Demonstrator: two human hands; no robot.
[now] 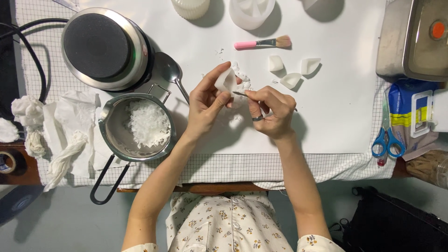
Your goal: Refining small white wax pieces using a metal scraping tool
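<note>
Trimming step: above the table's (pixel 326 116) centre, the left hand (pixel 205 105) pinches a white wax piece (pixel 226 81) while the right hand (pixel 273 112), closed on a thin pick (pixel 240 94), scrapes its edge; next likely calls for light, steady strokes.

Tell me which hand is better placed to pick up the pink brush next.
Probably the right hand: the pink brush lies up on its side. It holds only a thin metal tool, while the left hand grips the white wax piece.
</note>
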